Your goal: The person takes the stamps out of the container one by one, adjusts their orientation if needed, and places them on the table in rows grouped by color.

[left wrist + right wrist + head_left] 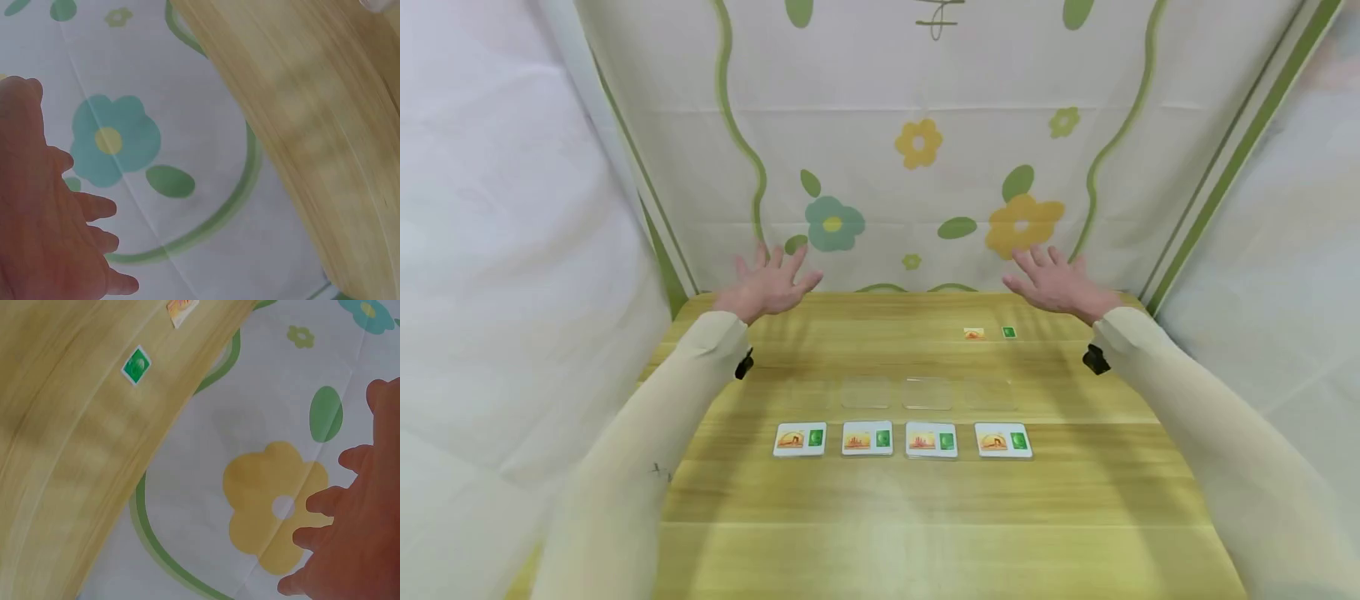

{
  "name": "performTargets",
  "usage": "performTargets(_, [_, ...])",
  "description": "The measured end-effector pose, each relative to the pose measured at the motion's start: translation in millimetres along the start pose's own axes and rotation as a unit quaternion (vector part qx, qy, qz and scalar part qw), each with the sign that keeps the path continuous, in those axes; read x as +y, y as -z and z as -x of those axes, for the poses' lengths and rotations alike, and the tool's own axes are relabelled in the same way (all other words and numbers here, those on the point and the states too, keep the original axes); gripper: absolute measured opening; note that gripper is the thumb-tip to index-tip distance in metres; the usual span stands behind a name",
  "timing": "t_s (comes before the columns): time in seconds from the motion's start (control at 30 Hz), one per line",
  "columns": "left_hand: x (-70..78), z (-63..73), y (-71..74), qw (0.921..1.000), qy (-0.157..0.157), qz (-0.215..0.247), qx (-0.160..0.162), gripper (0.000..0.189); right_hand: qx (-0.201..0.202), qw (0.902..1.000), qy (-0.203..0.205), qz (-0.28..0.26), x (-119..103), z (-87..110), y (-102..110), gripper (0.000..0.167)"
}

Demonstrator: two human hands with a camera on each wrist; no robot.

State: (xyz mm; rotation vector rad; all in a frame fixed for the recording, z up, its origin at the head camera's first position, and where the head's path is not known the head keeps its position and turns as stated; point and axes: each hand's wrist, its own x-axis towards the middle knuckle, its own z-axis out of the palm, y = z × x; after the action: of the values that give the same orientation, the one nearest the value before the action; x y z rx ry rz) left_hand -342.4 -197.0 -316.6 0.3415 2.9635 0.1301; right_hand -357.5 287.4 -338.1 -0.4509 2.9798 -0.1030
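My left hand [767, 286] is held up over the far left of the wooden table [880, 533], its fingers spread and holding nothing. On the other side my right hand [1052, 282] is raised the same way, fingers apart, touching nothing. Nearest to it on the table lie a small green sticker [1009, 332] and a small orange picture sticker [974, 333]. In the right wrist view the green sticker [136, 365] shows a white border. Several white cards form a row closer to me, among them the leftmost card [800, 439] and the rightmost card [1003, 440], each with an orange picture and a green one.
Behind the card row lies a row of clear plastic pieces, such as one clear piece [927, 393]. A white flowered cloth [865, 167] hangs behind the table's far edge. White cloth walls [512, 250] stand at both sides.
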Motion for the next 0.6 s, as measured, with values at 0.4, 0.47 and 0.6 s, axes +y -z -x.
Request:
performTargets(0.4, [51.9, 1.7, -18.8, 0.9965, -0.073, 0.016, 0.039, 0.077, 0.024, 0.9991, 0.022, -0.025, -13.5, 19.8, -18.9, 0.077])
performTargets(0.47, [63.5, 2.9, -23.8, 0.9944, -0.091, 0.011, 0.053, 0.075, 0.027, 0.9987, 0.029, -0.03, -15.7, 23.6, -21.9, 0.076])
performTargets(0.6, [83.8, 6.8, -28.6, 0.9914, -0.113, 0.015, 0.064, 0.074, 0.04, 0.9971, 0.043, -0.048, -22.1, 28.7, -25.2, 0.073])
